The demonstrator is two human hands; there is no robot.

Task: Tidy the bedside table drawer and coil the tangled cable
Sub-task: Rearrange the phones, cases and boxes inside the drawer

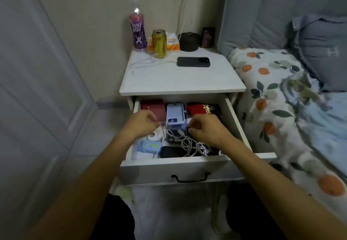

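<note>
— White drawer (187, 166), pulled out of the bedside desk (180, 82): what is listed inside?

— Back row: red box (153, 106), lilac phone case (175, 115), second red item (196, 108) with something gold beside it, too blurred to name. Front: blue packet (149, 146), black slab (170, 151), white round piece (155, 134) half covered by the left wrist. Rear of the drawer sits in shadow under the desk top.

— Cable?

— White cable (189, 144), tangled, heaped at front centre over the black slab, loops running up toward both hands.

— Left hand (141, 124)?

— Above the drawer's left half, fingers curled, tips drawn together. Whether they pinch anything I cannot tell; motion blur hides it.

— Right hand (205, 129)?

— Above the right half, fingers curled under, close over the cable's upper end. Contact is hidden by the knuckles; the grip cannot be confirmed.

— On top of the desk?

— Purple bottle (138, 31), gold can (159, 43), orange tissue pack (172, 44) partly behind the can, dark round object (189, 41), black phone (193, 61) lying flat with a white lead plugged in.

— Cut off?

— Bed (281, 108) at right, only partly in frame.
</note>
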